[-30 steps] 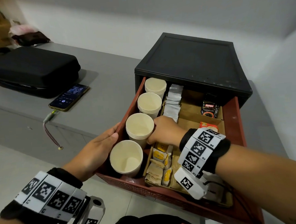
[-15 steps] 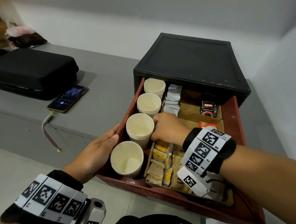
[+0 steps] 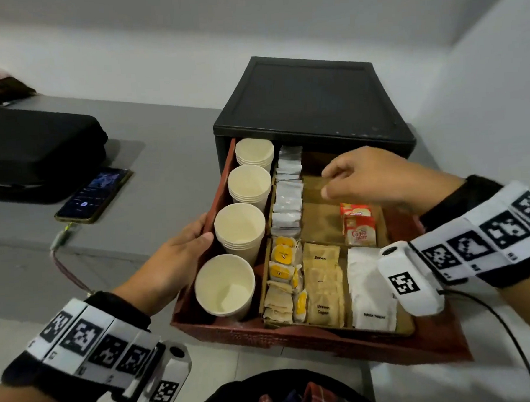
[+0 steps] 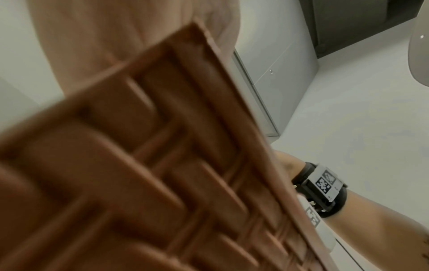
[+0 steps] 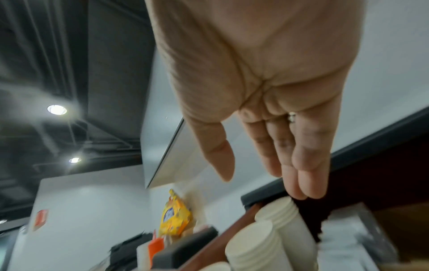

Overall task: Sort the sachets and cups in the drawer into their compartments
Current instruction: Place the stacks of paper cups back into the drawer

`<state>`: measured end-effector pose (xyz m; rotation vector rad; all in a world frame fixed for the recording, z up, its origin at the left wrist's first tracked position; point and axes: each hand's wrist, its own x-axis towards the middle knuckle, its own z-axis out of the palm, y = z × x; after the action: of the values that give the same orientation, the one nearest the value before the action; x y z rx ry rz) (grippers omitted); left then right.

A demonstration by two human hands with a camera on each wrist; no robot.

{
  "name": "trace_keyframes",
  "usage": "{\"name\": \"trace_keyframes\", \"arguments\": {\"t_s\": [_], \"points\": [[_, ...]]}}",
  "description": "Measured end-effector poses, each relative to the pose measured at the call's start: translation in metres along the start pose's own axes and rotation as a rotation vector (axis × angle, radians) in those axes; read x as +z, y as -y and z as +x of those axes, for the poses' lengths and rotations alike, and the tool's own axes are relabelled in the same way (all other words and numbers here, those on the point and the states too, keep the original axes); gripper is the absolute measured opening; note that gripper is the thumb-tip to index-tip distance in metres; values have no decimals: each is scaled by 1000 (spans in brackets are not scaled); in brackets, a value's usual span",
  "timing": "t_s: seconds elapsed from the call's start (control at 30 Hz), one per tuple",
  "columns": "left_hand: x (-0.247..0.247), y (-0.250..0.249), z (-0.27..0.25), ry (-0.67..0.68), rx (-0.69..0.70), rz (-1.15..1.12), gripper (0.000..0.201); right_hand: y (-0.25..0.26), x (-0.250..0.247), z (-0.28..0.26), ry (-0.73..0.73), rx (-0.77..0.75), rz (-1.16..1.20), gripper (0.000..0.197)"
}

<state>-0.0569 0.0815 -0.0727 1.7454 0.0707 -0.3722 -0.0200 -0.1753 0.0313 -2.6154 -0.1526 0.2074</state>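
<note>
A red-brown drawer (image 3: 295, 334) is pulled out of a black cabinet (image 3: 307, 100). Its left lane holds a row of paper cup stacks (image 3: 240, 229), with a single cup (image 3: 225, 284) at the front. The card dividers hold silver-white sachets (image 3: 288, 199), yellow sachets (image 3: 283, 261), brown sugar sachets (image 3: 323, 287), white sugar sachets (image 3: 370, 293) and red-white creamer sachets (image 3: 358, 226). My left hand (image 3: 186, 245) rests with straight fingers against the drawer's left wall (image 4: 162, 165). My right hand (image 3: 327, 182) hovers over the back compartments, fingers (image 5: 301, 176) relaxed and empty.
The cabinet stands on a grey counter (image 3: 169, 162). To the left lie a phone (image 3: 94, 194) with a cable (image 3: 67, 260) and a large black case (image 3: 34, 151). A white wall runs close on the right.
My right hand has left the spot beside the cup stack and risen toward the back right of the drawer. The left hand stays on the drawer's wall. The view has moved closer.
</note>
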Motion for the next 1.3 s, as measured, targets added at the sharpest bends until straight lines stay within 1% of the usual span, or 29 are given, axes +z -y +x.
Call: {"name": "trace_keyframes", "arguments": {"t_s": [0.07,0.13,0.17,0.27,0.37,0.43,0.53,0.6,0.63,0.67,0.7,0.73,0.77,0.8,0.87,0.97,1.07,1.13,1.3], "points": [[-1,-7,2,6,-5,32,36,-8,-11,-15,-49,44,63,34],[-2,-10,5,25,10,60,54,-15,-16,-31,-85,85,118,33],[-1,-13,5,28,15,72,58,-19,-16,-39,-96,99,141,31],[4,-20,5,-17,33,105,57,-24,-14,-67,-120,134,241,25],[8,-25,-1,-32,75,169,58,-27,-3,-91,-156,164,313,29],[12,-27,-9,-41,107,170,56,-29,10,-105,-180,183,343,32],[20,-25,-19,-48,200,206,51,-36,34,-117,-213,200,326,27],[22,-19,-21,-71,235,277,45,-39,52,-119,-245,235,271,26],[22,-15,-23,-88,255,347,41,-40,60,-120,-250,268,221,29],[23,-13,-26,-106,267,432,39,-44,67,-120,-257,271,168,46],[23,-11,-27,-115,296,509,55,-49,72,-119,-259,269,117,65],[23,-8,-29,-108,307,569,81,-51,77,-120,-257,280,85,77],[24,-6,-31,-93,304,610,106,-51,79,-123,-250,307,58,83],[27,-6,-37,-85,274,664,121,-51,81,-126,-240,331,36,90],[30,-5,-44,-67,227,789,137,-49,82,-133,-190,349,-5,110],[32,-5,-51,-7,141,966,149,-51,84,-137,-101,360,-67,127],[32,-2,-49,-30,107,1088,144,-51,84,-135,-55,359,-135,135],[32,1,-47,-62,121,1112,142,-49,84,-134,-54,350,-153,135],[31,0,-41,-80,135,1108,142,-44,80,-134,-70,335,-161,125]]}}
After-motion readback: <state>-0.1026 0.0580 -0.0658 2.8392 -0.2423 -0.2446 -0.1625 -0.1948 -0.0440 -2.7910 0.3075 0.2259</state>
